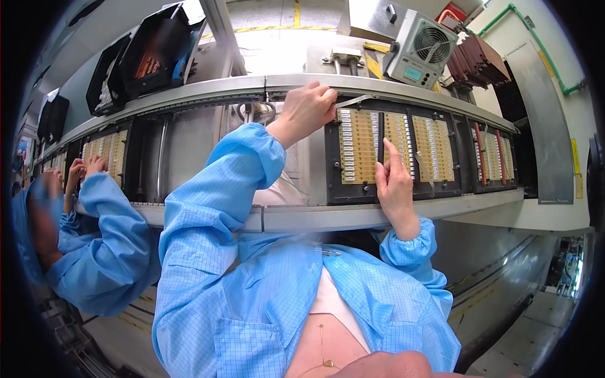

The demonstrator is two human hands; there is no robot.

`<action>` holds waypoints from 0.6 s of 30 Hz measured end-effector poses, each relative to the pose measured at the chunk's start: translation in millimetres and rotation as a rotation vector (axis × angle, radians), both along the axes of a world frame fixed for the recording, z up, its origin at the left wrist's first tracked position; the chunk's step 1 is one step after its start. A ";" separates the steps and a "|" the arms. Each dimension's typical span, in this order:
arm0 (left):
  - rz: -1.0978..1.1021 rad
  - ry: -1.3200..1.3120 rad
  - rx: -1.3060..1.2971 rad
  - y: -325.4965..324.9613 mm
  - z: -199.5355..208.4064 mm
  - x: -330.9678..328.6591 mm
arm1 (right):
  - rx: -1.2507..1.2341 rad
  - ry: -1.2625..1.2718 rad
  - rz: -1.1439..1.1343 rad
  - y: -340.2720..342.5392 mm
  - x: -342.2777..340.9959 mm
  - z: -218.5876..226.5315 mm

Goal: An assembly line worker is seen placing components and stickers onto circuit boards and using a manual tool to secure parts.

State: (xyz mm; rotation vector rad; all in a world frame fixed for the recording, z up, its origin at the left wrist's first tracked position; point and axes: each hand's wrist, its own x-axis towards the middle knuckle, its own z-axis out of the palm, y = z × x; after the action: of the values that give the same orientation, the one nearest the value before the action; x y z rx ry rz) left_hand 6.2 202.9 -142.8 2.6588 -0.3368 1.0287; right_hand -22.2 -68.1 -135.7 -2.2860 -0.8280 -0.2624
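Observation:
A black tray (pixel 372 194) lies on the conveyor in front of me, holding panels of yellow circuit boards (pixel 360 148) with rows of small pale parts. My left hand (pixel 307 110) is closed at the tray's far left corner, by the conveyor's far rail. A thin pale strip (pixel 359 99) runs from its fingertips along the tray's far edge; the grip itself is partly hidden. My right hand (pixel 397 183) rests over the tray's near side. Its index finger stretches across the boards beside a dark bar (pixel 381 135), thumb apart, other fingers curled.
A fan unit (pixel 427 47) with a small screen stands beyond the far rail (pixel 296 80). Another tray (pixel 495 154) with red bars sits to the right. On the left, a co-worker in blue (pixel 107 239) handles another tray (pixel 107 151). Black bins (pixel 154 53) stand at the back left.

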 end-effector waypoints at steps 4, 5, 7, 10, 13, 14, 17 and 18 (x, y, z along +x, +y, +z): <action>-0.019 0.010 0.059 7.2 -0.3 2.8 | 0.014 -0.045 -0.014 6.0 -4.3 1.1; -0.024 -0.006 0.086 8.6 -1.3 4.6 | 0.031 -0.057 -0.019 6.6 -4.6 0.1; -0.033 0.108 0.032 12.2 -2.4 7.3 | 0.039 -0.065 -0.052 8.2 -5.9 -2.7; 0.003 0.249 -0.054 11.3 -1.8 6.3 | 0.085 -0.093 -0.058 8.7 -4.1 -9.3; 0.018 0.438 -0.255 8.8 6.3 1.7 | 0.080 -0.036 -0.065 8.2 -6.4 -5.4; 0.007 0.439 -0.252 8.3 7.4 4.7 | 0.079 -0.036 -0.077 6.7 -6.1 -5.3; 0.009 0.589 -0.332 10.1 13.3 6.7 | 0.076 -0.055 -0.067 6.7 -6.3 -4.1; 0.014 0.599 -0.309 10.0 17.4 6.7 | 0.068 -0.036 -0.071 6.5 -6.8 -2.9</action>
State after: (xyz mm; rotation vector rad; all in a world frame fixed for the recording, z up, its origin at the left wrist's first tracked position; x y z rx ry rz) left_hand 12.9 212.9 -125.5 2.5255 -0.0268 0.2232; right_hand -29.0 -61.7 -138.6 -2.2556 -0.7462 -0.3592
